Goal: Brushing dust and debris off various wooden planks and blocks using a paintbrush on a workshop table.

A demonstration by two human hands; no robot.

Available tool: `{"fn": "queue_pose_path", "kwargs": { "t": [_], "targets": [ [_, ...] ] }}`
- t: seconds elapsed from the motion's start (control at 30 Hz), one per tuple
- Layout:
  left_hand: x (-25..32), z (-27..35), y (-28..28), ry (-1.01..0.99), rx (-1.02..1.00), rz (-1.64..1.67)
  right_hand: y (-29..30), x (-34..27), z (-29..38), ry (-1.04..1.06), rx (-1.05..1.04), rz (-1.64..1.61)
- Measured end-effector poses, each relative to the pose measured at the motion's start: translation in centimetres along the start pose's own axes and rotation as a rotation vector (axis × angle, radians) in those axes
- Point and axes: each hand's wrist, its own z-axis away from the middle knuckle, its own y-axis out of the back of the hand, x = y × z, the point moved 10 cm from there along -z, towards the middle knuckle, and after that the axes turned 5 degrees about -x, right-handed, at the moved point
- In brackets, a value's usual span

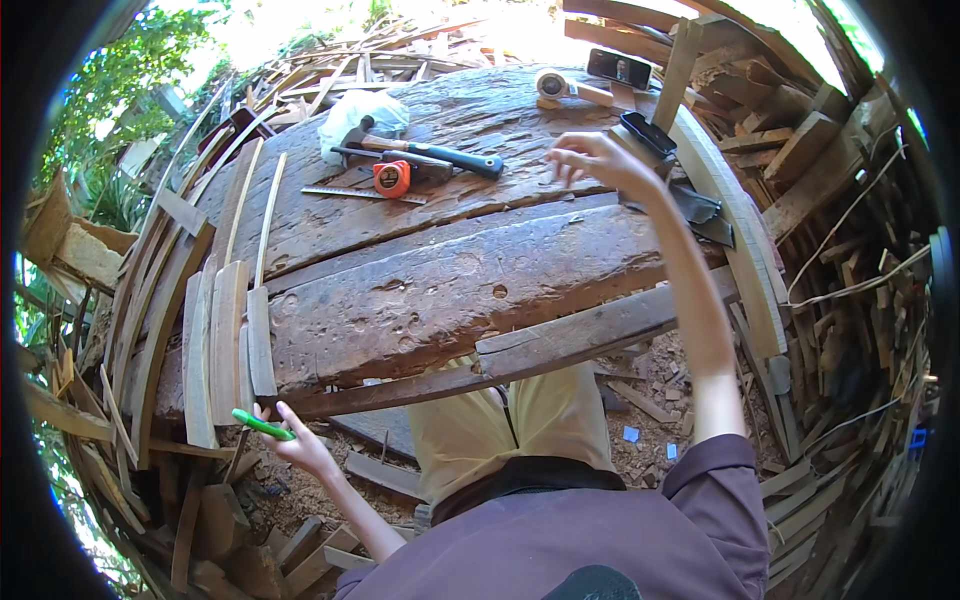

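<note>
At the lower left, my left hand holds a slim green pen-like tool just off the near edge of the wooden workbench. Beside it lie several short wooden strips on the bench. My right hand hangs over the bench's right half, empty, its fingers loosely bent and apart. To its left lie a claw hammer, an orange tape measure and a metal ruler. A black open case stands close to the right wrist.
A clear plastic bag lies behind the hammer. At the back right are a tape roll and a propped phone. Long boards edge the bench's right side. Stacked timber and sawdust-strewn ground surround me.
</note>
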Motion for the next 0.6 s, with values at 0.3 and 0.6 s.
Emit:
{"fn": "queue_pose_path", "kwargs": {
  "t": [0.3,0.6],
  "targets": [
    [-0.8,0.3,0.0,0.083,0.023,0.143,21.5,6.1,21.1,-0.988,0.139,0.82],
    [-1.4,-0.2,0.4,0.097,0.021,0.201,19.8,11.3,29.4,-1.017,0.239,0.366]
  ]
}}
